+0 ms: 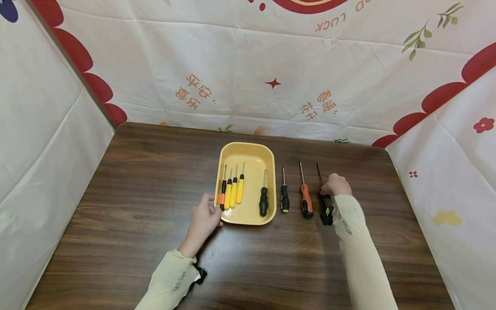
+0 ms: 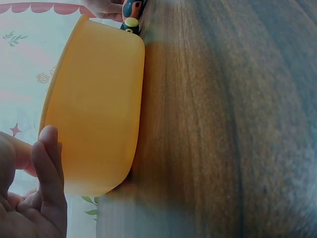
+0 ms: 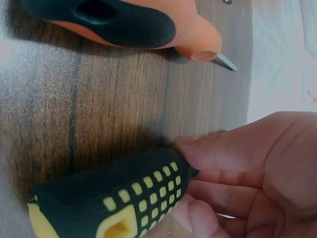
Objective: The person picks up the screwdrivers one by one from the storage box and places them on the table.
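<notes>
My right hand (image 1: pixel 336 185) pinches a large screwdriver with a black handle dotted in yellow (image 3: pixel 109 193), near where handle meets shaft; it lies on the table. Left of it lies an orange-and-black screwdriver (image 1: pixel 306 202), then a black one with a yellow end (image 1: pixel 284 200). My left hand (image 1: pixel 203 219) pinches the near-left rim of a yellow tray (image 1: pixel 248 215), which the left wrist view shows from the side. Along the tray's left side are a black-and-orange screwdriver (image 1: pixel 223 193) and three yellow-handled screwdrivers (image 1: pixel 234 193). A black screwdriver (image 1: pixel 263 202) lies at its right side.
The brown wood-grain table (image 1: pixel 155 172) carries everything. A white printed cloth (image 1: pixel 240 64) hangs behind its back edge, and similar cloth stands along both sides.
</notes>
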A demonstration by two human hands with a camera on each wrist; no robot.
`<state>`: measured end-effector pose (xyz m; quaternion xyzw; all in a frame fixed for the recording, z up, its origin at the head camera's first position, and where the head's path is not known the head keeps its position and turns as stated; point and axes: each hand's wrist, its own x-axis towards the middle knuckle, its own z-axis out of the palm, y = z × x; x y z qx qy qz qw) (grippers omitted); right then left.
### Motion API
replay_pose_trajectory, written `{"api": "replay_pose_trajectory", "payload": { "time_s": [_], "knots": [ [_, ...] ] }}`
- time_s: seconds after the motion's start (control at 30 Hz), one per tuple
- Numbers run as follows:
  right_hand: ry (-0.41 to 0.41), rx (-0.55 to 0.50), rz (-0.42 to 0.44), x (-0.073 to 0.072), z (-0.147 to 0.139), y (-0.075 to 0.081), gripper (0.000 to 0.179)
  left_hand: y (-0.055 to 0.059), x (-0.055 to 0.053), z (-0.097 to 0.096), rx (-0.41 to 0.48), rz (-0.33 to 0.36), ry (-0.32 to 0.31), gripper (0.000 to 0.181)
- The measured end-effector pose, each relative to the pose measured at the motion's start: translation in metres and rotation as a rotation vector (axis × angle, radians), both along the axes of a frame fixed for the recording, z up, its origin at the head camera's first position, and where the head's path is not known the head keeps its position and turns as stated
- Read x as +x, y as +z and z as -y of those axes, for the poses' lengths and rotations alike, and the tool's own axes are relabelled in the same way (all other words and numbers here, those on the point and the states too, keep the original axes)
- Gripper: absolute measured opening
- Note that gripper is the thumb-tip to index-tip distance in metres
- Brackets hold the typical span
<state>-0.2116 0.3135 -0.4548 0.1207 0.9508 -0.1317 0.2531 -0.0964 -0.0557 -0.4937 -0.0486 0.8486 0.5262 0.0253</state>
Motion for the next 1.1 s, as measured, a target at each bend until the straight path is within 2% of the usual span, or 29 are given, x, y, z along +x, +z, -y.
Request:
{"api": "replay_pose_trajectory", "payload": {
  "time_s": [0.73,1.1],
  "knots": [
    [0.000,0.009,-0.009,0.0003,-0.0005,0.0006,0.031,-0.0006,-0.0004,0.0006,0.013,-0.004,-0.009,0.029],
    [-0.009,0.007,0.007,0.0005,-0.0011,-0.0007,0.045,-0.0002,-0.0005,0.0008,0.017,0.006,-0.014,0.030]
  ]
}}
